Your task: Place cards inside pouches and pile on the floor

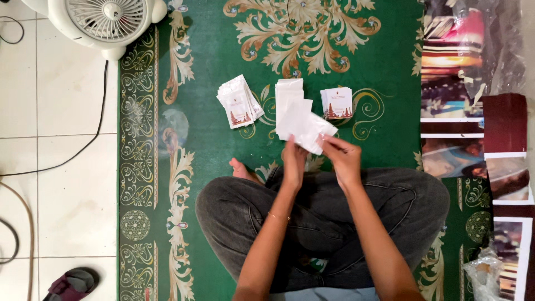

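A seated person's left hand (293,161) and right hand (341,159) are both pinching one white sleeve (309,129) above the lap, beside a sleeve pile (288,103) and two card stacks (239,102) on the rug (212,145), all within reach.

Between my left hand (293,161) and right hand (341,159) I hold thin, translucent white sleeves (307,129), which look like smooth plastic or waxy paper. Matt paper cards (336,103) sit in stacks on the green carpet (200,139), a short-piled woven cloth. My trousers (323,217) are matt grey denim. At the carpet's right edge lie glossy prints (451,100) under crinkled clear plastic. The fan (106,22) is smooth white plastic on glazed tile.
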